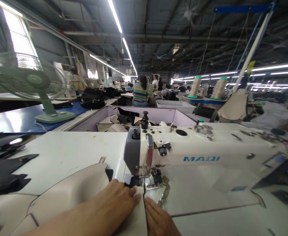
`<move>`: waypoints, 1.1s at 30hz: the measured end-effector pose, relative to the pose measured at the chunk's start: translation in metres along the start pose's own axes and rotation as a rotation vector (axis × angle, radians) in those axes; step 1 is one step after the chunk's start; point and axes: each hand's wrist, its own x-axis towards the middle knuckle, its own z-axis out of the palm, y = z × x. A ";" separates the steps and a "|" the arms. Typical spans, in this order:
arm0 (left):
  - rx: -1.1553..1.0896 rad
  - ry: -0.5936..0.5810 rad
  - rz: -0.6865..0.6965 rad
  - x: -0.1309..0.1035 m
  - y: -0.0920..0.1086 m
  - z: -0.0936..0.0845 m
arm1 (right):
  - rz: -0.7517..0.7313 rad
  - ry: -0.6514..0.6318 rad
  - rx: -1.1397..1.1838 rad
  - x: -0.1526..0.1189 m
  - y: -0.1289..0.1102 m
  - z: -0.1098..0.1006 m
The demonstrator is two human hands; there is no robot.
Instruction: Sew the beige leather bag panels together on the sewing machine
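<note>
Left hand [114,205] flat, fingers extended, pressing beige fabric panel [80,190] on sewing machine [198,154] bed, fingertips just short of presser foot [152,186]. Right hand [158,219] flat beside it, gripping nothing. Step: seam feeding under needle. Next likely needs steady, even guiding.

Right hand [158,218] cut off by bottom edge; needle hidden behind presser foot [153,186].

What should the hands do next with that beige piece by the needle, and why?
Probably slide the beige piece a little further under the presser foot. Both the left hand and right hand lie flat on it, fingertips just short of the foot of the sewing machine.
</note>
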 end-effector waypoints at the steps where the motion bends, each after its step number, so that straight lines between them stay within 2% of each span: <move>1: 0.023 -0.030 -0.011 0.001 0.001 -0.001 | -0.012 -0.023 0.006 0.002 0.001 -0.005; 7: 0.144 -0.214 -0.054 0.010 0.011 -0.013 | 0.004 -0.029 0.024 0.008 0.004 -0.017; 9: 0.180 -0.233 -0.068 0.013 0.012 -0.014 | 0.023 -0.042 0.056 0.009 0.004 -0.017; 17: 0.135 -0.009 -0.036 0.008 0.006 0.005 | 0.095 -0.074 0.173 0.004 0.001 -0.013; 20: 0.081 0.058 -0.027 0.005 0.003 0.009 | 0.123 0.030 0.146 0.002 -0.001 -0.007; 24: 0.057 0.063 -0.016 0.004 0.000 0.010 | 0.124 0.141 0.079 0.008 -0.001 -0.004; 30: 0.058 0.035 0.014 0.010 -0.007 0.015 | 0.026 -0.004 0.078 0.015 0.011 -0.005; 33: 0.057 0.030 0.013 0.013 -0.010 0.017 | 0.031 0.064 0.069 0.017 0.014 -0.001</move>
